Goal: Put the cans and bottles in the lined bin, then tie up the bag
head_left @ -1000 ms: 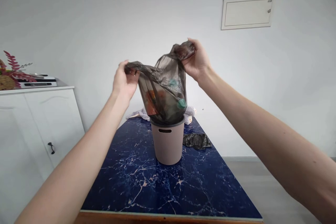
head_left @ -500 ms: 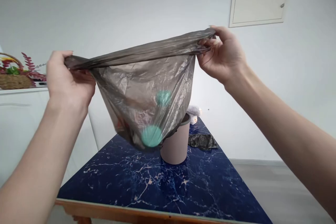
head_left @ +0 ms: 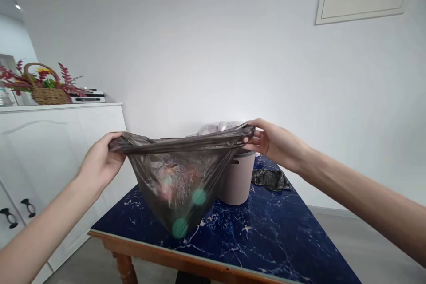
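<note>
A thin, dark see-through garbage bag (head_left: 179,168) is stretched sideways between my hands. My left hand (head_left: 103,157) pinches its rolled upper edge at the left corner. At the right corner, my right hand (head_left: 269,142) grips the same edge between thumb and fingers. Green round items and some reddish and pale bits show through the plastic at the bottom of the bag. Right behind the bag stands a pinkish-beige trash bin (head_left: 237,182) with a grey rim, its left side partly covered by the bag.
A blue marble-patterned table (head_left: 266,235) lies below. A crumpled black plastic bag (head_left: 271,179) rests right of the bin, and pale wrapped items (head_left: 219,128) stand behind. On the white cabinet (head_left: 66,142) at left is a wicker flower basket (head_left: 49,95).
Both hands have lowered the bag toward the table, and its bottom now hangs near the front edge. The camera view has tilted up and shifted left, showing more of the cabinet.
</note>
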Demonstrator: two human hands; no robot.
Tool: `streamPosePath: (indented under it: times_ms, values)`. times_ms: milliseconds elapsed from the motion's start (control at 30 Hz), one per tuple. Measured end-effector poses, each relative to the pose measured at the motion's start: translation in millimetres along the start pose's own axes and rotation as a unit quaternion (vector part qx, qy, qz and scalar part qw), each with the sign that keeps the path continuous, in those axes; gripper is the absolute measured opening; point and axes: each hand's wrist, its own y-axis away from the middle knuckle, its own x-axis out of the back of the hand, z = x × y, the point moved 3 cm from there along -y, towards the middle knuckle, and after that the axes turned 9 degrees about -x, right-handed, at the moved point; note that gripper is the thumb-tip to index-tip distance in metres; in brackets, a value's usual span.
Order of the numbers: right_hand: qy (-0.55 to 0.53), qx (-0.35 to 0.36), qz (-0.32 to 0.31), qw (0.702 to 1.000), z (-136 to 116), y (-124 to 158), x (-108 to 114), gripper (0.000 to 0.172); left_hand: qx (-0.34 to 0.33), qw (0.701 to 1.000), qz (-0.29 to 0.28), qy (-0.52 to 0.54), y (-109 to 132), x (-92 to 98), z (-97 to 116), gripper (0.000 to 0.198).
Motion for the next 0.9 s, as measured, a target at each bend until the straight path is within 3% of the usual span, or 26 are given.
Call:
streamPosePath:
  times_ms: [100, 200, 400, 600, 733, 800, 900]
  values:
    - [0.063, 0.029, 0.035, 0.997, 19, 18, 1, 0.016, 0.026, 0.998, 0.018, -0.045, 12, 29.7, -17, 0.024]
    - [0.096, 0.051, 0.059, 0.992, 37, 31, 1, 0.02, 0.044, 0.994, -0.007, -0.101, 26, 52.5, -33, 0.014]
    - [0.002, 0.068, 0.071, 0.995, 75, 36, 7, 0.029, 0.07, 0.986, 0.005, -0.15, 57, 79.4, -58, 0.005]
    - [-0.124, 0.084, 0.045, 0.988, 109, 34, 8, 0.022, 0.125, 0.99, 0.03, -0.05, 82, 86.3, -69, 0.009]
    - [-0.103, 0.104, 0.043, 0.988, 117, 36, 2, 0.051, 0.166, 0.986, 0.019, 0.024, 93, 84.7, -70, 0.016]
    - [-0.069, 0.119, 0.053, 0.989, 117, 38, -3, 0.054, 0.154, 0.986, 0.002, 0.069, 99, 79.4, -70, 0.025]
    - [-0.04, 0.12, 0.054, 0.99, 118, 44, -12, 0.051, 0.097, 0.989, -0.051, 0.102, 113, 67.7, -70, 0.023]
